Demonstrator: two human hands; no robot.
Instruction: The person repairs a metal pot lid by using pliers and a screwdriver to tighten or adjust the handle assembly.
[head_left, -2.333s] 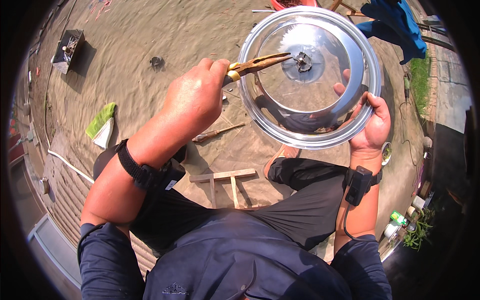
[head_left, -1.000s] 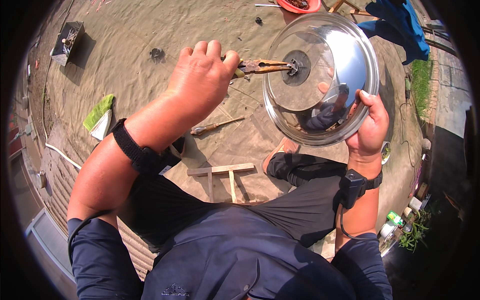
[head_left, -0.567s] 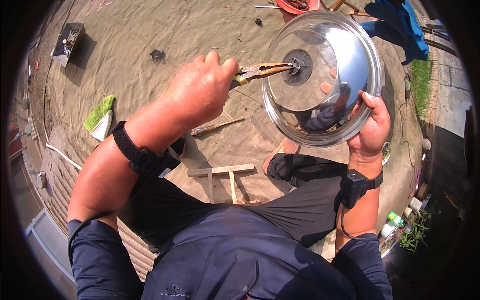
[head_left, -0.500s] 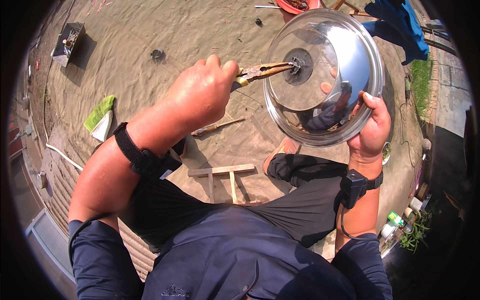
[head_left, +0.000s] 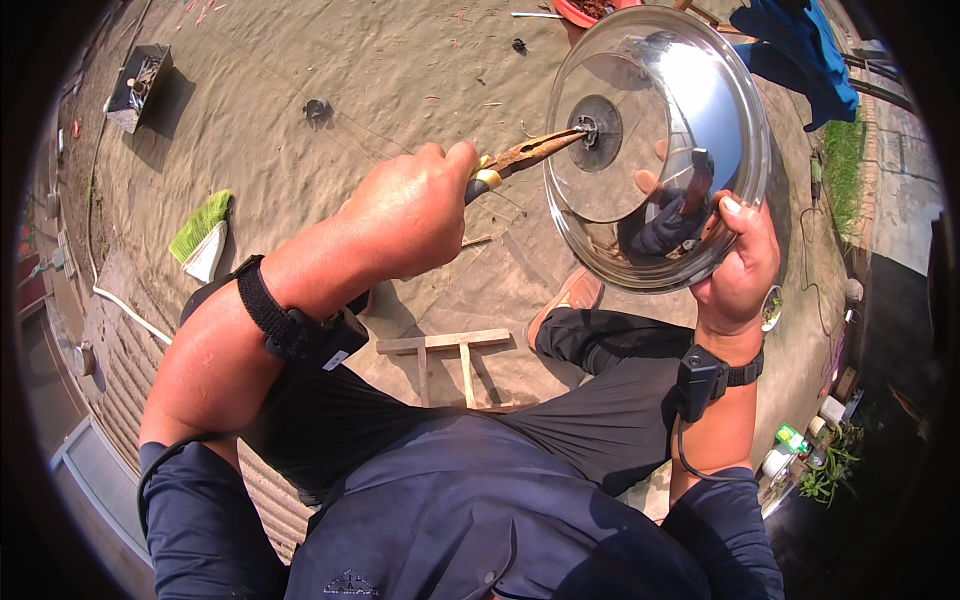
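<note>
A round glass pot lid (head_left: 612,182) with a shiny metal rim is held up on the right by my right hand (head_left: 740,262). The thumb lies on the rim's near side, and some fingers show through the glass behind it. My left hand (head_left: 412,205) is closed around the handles of rusty needle-nose pliers (head_left: 535,152). The pliers' tips meet the small grey, broken-looking piece (head_left: 587,128) at the middle of the lid's dark round disc (head_left: 602,150). Whether the jaws grip that piece is too small to tell.
Between my legs stands a small wooden stool or frame (head_left: 445,342). A green-bristled broom head (head_left: 203,235) and a metal box (head_left: 138,88) lie on the ground to the left. At the top, a red basin (head_left: 600,12) and blue cloth (head_left: 800,60) are beyond the lid.
The lid has tilted and shifted slightly to the right. My left hand has moved a little right and down, and the pliers now slant more steeply toward the lid's centre.
</note>
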